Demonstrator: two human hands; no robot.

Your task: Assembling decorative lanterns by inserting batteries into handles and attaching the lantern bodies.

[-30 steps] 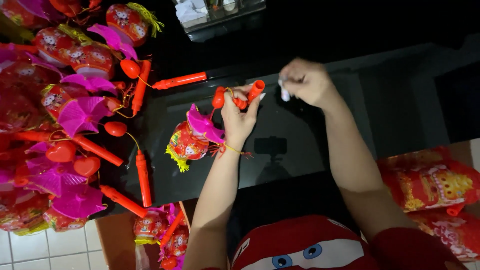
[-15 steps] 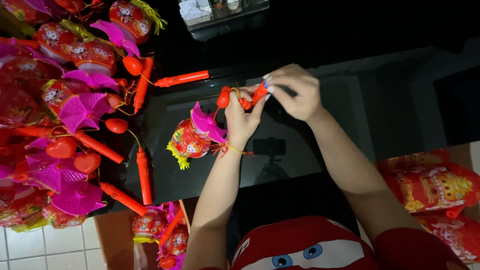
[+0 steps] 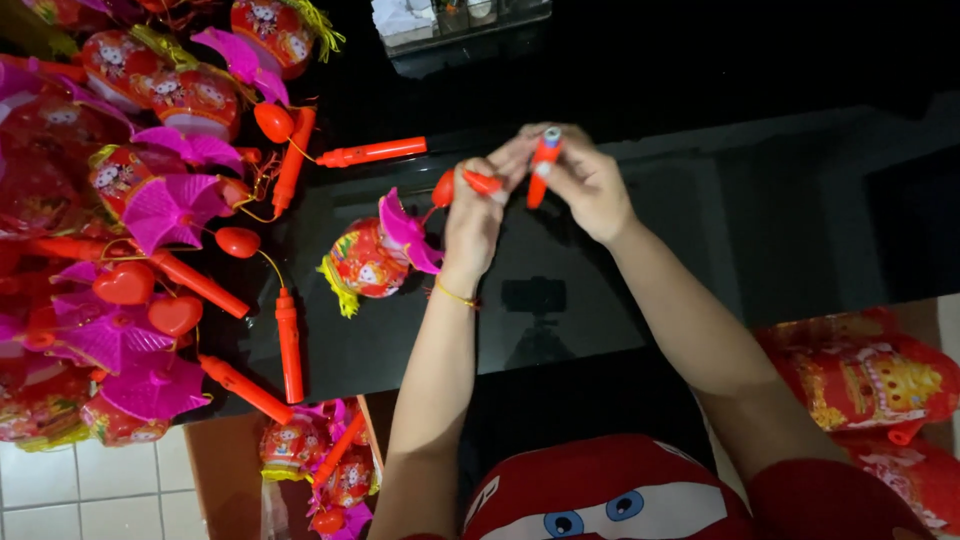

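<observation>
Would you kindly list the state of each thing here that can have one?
Left hand: gripping a red bulb piece.
Right hand: gripping an upright red stick handle.
Red lantern with pink fan: hanging below the left hand.
Loose red stick handle: lying flat on the black table.
Lantern pile: heaped at left.

Red and gold printed plastic packages (image 3: 865,385) stacked at the right edge, below the black bench (image 3: 700,230), glossy and crinkled, bulging with contents. More of the same red wrapping (image 3: 915,480) just beneath, partly cut off by the frame. Clear plastic box (image 3: 460,20) at the top centre of the bench, rectangular, pale contents inside. No signs or screens visible.
</observation>
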